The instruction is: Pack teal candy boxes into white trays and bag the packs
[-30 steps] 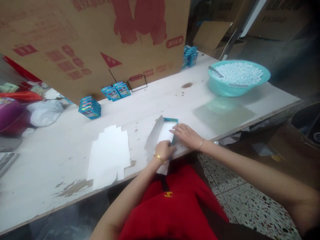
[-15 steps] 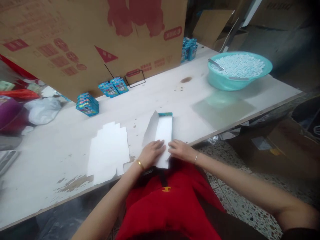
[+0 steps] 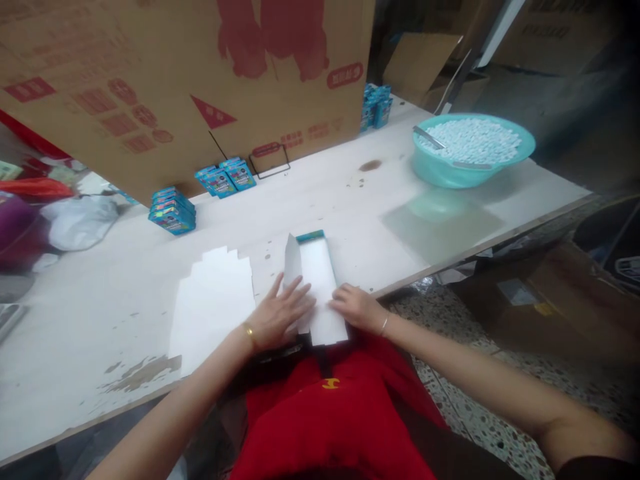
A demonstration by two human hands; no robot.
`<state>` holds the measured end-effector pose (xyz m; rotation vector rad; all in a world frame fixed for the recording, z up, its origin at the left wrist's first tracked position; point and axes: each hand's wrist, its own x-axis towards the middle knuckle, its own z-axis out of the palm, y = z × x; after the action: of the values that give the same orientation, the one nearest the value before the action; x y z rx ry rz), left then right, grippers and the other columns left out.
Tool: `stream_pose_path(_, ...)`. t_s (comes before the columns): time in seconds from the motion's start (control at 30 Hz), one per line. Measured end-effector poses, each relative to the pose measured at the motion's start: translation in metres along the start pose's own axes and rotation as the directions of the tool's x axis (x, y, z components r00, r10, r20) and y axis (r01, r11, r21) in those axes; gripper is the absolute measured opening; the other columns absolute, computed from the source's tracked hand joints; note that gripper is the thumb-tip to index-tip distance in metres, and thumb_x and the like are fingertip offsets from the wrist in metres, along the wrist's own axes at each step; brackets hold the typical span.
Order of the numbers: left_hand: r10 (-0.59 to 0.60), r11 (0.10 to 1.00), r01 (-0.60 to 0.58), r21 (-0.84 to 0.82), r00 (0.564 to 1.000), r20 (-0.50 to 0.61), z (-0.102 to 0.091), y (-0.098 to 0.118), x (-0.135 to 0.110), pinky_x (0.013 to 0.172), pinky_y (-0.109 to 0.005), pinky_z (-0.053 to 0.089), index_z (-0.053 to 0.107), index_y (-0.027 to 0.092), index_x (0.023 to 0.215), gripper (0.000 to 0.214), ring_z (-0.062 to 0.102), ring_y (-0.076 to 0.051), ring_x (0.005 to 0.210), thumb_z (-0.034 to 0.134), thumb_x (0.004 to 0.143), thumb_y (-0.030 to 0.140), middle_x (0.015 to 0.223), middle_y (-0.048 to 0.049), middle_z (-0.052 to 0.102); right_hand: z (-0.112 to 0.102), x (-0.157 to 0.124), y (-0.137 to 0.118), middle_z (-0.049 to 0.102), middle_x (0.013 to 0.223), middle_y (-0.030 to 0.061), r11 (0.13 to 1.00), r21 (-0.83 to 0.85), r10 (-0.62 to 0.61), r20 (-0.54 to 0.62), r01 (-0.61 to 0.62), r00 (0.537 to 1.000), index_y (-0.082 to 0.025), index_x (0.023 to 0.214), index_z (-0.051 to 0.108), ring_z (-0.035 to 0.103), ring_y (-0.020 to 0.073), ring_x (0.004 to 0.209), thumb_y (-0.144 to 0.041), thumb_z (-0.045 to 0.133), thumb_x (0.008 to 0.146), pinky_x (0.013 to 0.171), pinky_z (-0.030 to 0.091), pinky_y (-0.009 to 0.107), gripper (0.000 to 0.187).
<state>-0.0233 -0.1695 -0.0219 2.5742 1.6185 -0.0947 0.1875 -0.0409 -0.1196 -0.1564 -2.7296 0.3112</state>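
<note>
A white unfolded carton blank (image 3: 316, 273) with a teal far end lies at the table's near edge, its left flap standing up. My left hand (image 3: 281, 315) lies flat on its left side with fingers spread, open. My right hand (image 3: 354, 308) presses its right near corner with curled fingers. A stack of flat white blanks (image 3: 213, 303) lies just left of my left hand.
A big brown cardboard box (image 3: 190, 73) stands at the back. Small blue packets (image 3: 173, 211) and more blue packets (image 3: 227, 177) sit before it. A teal basin of white pellets (image 3: 470, 150) is at the far right. Bags lie at far left.
The carton blank has turned and slid nearer the table edge. My left hand went from curled on its near end to flat and spread over its left side; my right hand moved back toward me.
</note>
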Motion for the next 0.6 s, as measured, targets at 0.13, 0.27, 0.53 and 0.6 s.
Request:
stream_pose_path(0.13, 0.039, 0.995, -0.046, -0.093, 0.996, -0.081, 0.023, -0.007, 0.003, 0.107, -0.045, 0.025, 0.064, 0.022, 0.092, 0.019, 0.055, -0.019, 0.106, 0.047, 0.089, 0.029, 0.100, -0.0051, 0.067, -0.011, -0.016, 0.004, 0.044, 0.135, 0.0154, 0.996, 0.051, -0.081, 0.066, 0.078, 0.994, -0.013, 0.129, 0.046, 0.043, 0.0257, 0.112, -0.009, 0.047, 0.077, 0.091, 0.040, 0.041, 0.051)
stream_pose_path(0.27, -0.077, 0.989, 0.062, -0.134, 0.991, -0.107, 0.030, -0.001, 0.018, 0.082, -0.036, 0.040, 0.062, 0.018, 0.072, 0.031, 0.055, -0.016, 0.075, 0.042, 0.092, 0.032, 0.071, -0.0051, 0.063, -0.015, -0.026, 0.006, 0.029, 0.148, 0.0142, 0.990, 0.108, -0.108, 0.155, 0.092, 0.982, -0.014, 0.141, 0.031, 0.035, 0.0287, 0.125, -0.023, 0.053, 0.078, 0.099, 0.036, 0.047, 0.068)
stream_pose_path(0.53, -0.341, 0.907, 0.202, -0.368, 0.866, -0.366, 0.039, 0.004, 0.018, 0.110, -0.060, 0.007, 0.052, 0.022, 0.122, 0.036, 0.017, -0.032, 0.139, 0.049, 0.088, 0.032, 0.147, -0.0125, 0.031, 0.005, -0.010, -0.006, 0.062, 0.109, 0.0100, 0.937, 0.343, 0.134, -0.192, -0.062, 0.972, -0.017, 0.103, 0.060, 0.051, 0.0204, 0.095, -0.021, 0.040, 0.093, 0.083, 0.045, 0.038, 0.023)
stream_pose_path(0.6, -0.595, 0.725, 0.226, -0.651, 0.683, -0.425, 0.051, 0.004, 0.013, 0.114, -0.055, 0.005, 0.023, 0.027, 0.143, 0.061, 0.002, -0.027, 0.143, 0.048, 0.089, 0.038, 0.155, -0.0081, 0.008, 0.002, -0.004, -0.011, 0.064, 0.096, 0.0086, 0.899, 0.423, 0.215, -0.210, -0.109, 0.954, -0.017, 0.095, 0.060, 0.052, 0.0192, 0.088, -0.022, 0.040, 0.094, 0.080, 0.044, 0.037, 0.021)
